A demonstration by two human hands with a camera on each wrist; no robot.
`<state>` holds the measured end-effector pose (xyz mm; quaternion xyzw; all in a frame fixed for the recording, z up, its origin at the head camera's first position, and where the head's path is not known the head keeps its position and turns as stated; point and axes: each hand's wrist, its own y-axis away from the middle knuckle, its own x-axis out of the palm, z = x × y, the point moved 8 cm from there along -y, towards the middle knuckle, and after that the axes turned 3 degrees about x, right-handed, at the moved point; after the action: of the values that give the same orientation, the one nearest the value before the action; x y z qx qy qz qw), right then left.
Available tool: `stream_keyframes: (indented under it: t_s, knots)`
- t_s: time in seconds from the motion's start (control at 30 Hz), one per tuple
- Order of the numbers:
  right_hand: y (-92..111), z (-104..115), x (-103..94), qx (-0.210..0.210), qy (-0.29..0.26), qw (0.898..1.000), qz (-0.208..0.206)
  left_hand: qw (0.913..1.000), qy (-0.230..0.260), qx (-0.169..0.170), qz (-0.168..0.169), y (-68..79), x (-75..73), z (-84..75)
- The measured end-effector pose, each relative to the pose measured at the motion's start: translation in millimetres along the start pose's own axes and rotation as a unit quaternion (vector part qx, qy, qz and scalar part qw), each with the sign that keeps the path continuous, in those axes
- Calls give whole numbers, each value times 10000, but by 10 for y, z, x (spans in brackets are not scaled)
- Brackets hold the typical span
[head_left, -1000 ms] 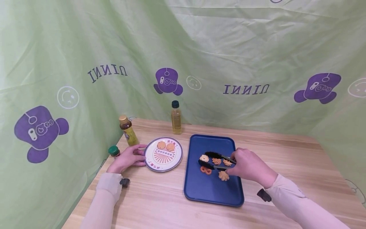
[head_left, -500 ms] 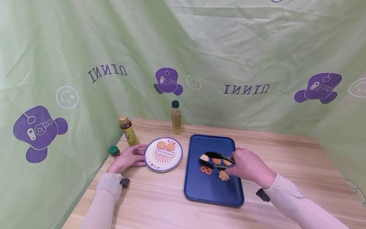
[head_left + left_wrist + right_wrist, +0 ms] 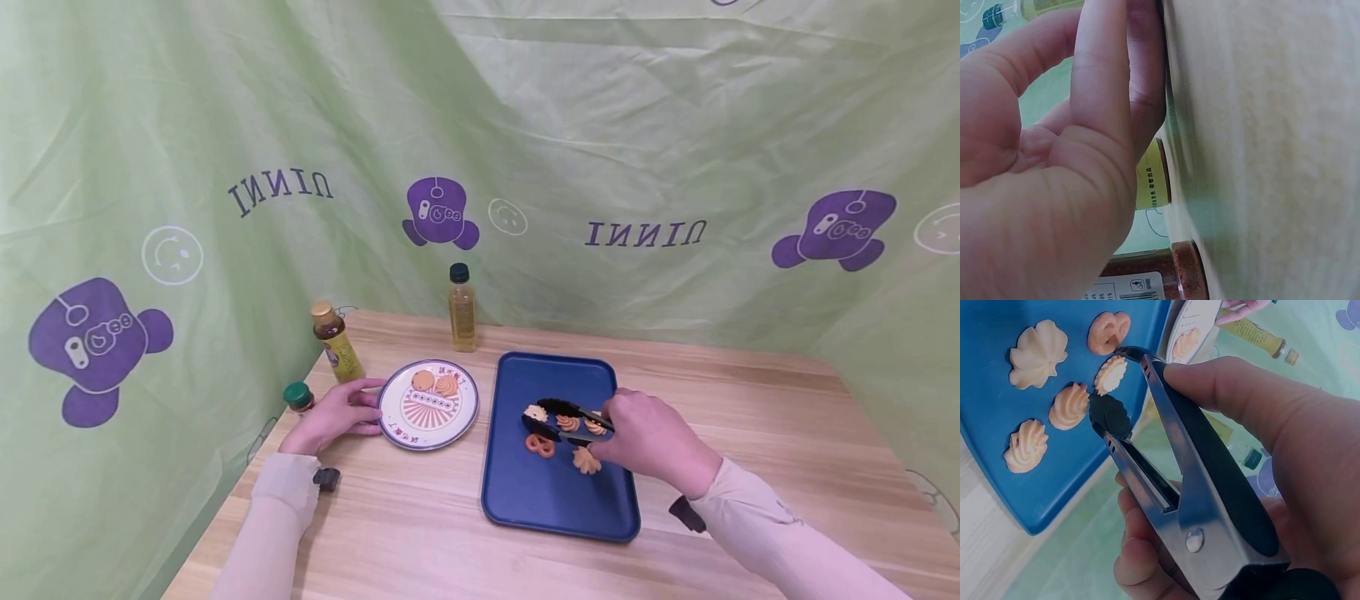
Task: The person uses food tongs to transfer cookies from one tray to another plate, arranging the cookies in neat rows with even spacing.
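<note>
My right hand (image 3: 652, 437) holds metal tongs (image 3: 1210, 506) with black tips, thumb on one arm and fingers round the other. The tongs' tips stand apart on either side of a pale scalloped cookie (image 3: 1110, 375) on the blue tray (image 3: 555, 508). Close by on the tray lie a pretzel-shaped cookie (image 3: 1109, 333), a flower-shaped cookie (image 3: 1038, 354) and two swirled cookies (image 3: 1069, 407). My left hand (image 3: 337, 414) rests at the left rim of a white patterned plate (image 3: 427, 421), fingers spread along the edge. Two round cookies (image 3: 446, 385) sit on the plate.
A yellow-labelled bottle (image 3: 341, 350) and a green-capped jar (image 3: 299, 395) stand left of the plate. A clear bottle of yellow liquid (image 3: 462, 317) is behind it. The wooden table (image 3: 750, 417) ends at a green printed curtain (image 3: 540, 125).
The tongs have shifted very slightly, their tips staying around the pale cookie. My left hand and the plate have stayed in place.
</note>
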<state>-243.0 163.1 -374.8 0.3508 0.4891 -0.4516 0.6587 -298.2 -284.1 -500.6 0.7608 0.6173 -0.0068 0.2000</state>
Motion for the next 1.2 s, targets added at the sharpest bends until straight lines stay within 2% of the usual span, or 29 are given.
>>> stream_keyframes:
  t_s: [0.37,0.6,0.93,1.03,1.2]
  knots:
    - [-104,85,-44,20,-214,9998,-56,10000,36,14,-25,14,-33,2]
    - [-178,142,-25,191,-315,9993,96,10000,-16,-30,-41,5,-32,23]
    - [-324,357,-70,-44,-486,9988,-28,10000,-25,-44,-41,-5,-12,9]
    - [-388,464,-16,16,-603,9982,64,10000,-4,-29,-37,2,-12,-1]
    - [-504,662,182,176,-850,9958,279,10000,-7,-23,-54,-4,-4,5]
